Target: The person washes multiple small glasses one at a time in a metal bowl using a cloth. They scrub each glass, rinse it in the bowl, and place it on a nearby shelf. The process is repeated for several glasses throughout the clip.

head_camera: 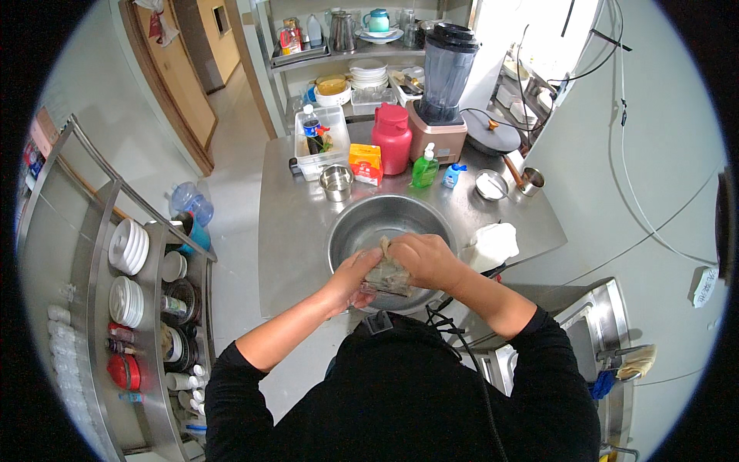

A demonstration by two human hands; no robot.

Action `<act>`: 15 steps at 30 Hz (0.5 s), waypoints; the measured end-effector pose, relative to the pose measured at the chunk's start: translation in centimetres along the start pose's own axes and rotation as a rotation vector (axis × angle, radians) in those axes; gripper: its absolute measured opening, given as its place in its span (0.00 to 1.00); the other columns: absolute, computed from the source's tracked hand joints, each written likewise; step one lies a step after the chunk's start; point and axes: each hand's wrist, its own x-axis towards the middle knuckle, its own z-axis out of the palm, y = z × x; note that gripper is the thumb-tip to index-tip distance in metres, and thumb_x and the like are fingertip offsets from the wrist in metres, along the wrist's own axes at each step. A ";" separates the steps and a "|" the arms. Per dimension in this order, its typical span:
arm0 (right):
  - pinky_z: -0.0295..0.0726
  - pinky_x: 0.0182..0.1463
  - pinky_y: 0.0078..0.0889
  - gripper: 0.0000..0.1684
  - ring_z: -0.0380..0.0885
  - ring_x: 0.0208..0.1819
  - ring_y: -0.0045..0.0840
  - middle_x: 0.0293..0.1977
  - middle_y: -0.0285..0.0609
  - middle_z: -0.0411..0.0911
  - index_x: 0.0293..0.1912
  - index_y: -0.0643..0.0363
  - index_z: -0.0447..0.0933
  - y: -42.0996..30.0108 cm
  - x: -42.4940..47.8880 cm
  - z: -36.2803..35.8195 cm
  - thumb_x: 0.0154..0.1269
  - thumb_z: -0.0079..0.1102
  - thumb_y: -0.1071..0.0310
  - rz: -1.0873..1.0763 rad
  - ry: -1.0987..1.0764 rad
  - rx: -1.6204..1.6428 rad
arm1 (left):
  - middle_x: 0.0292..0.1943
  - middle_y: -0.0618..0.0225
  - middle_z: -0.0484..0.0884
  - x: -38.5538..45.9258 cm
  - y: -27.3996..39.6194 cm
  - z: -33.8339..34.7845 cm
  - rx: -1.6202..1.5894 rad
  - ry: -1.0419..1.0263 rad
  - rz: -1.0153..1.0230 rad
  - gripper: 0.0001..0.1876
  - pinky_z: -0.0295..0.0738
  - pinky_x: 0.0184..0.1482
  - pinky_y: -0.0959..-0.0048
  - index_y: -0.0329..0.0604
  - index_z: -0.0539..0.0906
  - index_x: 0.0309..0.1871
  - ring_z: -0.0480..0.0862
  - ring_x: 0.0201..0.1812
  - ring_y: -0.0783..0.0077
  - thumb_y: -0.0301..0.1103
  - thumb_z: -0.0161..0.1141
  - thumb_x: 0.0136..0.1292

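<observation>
Over a large stainless steel basin (353, 229), both hands hold a crumpled grey-brown bundle (388, 279). Whether it is wet cloth or a filled bag, I cannot tell. My left hand (353, 281) grips it from the left, thumb on top and fingers curling beneath. My right hand (424, 259) pinches its gathered upper end and covers its right side. The basin stands on a stainless steel table (291, 242), near the front edge. A small steel bowl (336, 183) stands just beyond the basin's far left rim. White cloth (493, 242) lies to its right.
Behind the basin stand an orange packet (365, 164), a red jug (392, 141), a blender (444, 98) and a green pump bottle (425, 167). A pan (491, 131) and small saucepan (530, 181) are at right. A dish rack (147, 323) stands left, a sink (597, 315) right.
</observation>
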 end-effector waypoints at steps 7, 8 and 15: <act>0.78 0.36 0.39 0.23 0.79 0.34 0.40 0.32 0.46 0.77 0.40 0.58 0.71 -0.9 -0.4 0.0 0.44 0.70 0.63 0.400 -0.039 0.187 | 0.28 0.70 0.74 -0.4 -1.0 0.8 0.182 0.122 0.348 0.18 0.65 0.18 0.81 0.42 0.68 0.53 0.72 0.20 0.80 0.41 0.56 0.67; 0.78 0.36 0.39 0.23 0.79 0.33 0.40 0.31 0.46 0.77 0.40 0.59 0.71 -0.9 -0.5 0.1 0.45 0.70 0.62 0.451 -0.006 0.247 | 0.29 0.69 0.74 -0.4 -1.1 1.0 0.252 0.161 0.412 0.19 0.68 0.20 0.80 0.42 0.68 0.54 0.74 0.22 0.79 0.38 0.58 0.66; 0.78 0.35 0.32 0.20 0.81 0.31 0.27 0.31 0.45 0.80 0.38 0.61 0.75 0.4 -1.6 2.2 0.49 0.71 0.61 0.771 -0.090 0.590 | 0.42 0.58 0.75 0.0 -1.3 0.3 0.743 0.161 0.964 0.31 0.74 0.46 0.67 0.40 0.67 0.56 0.79 0.43 0.63 0.34 0.70 0.51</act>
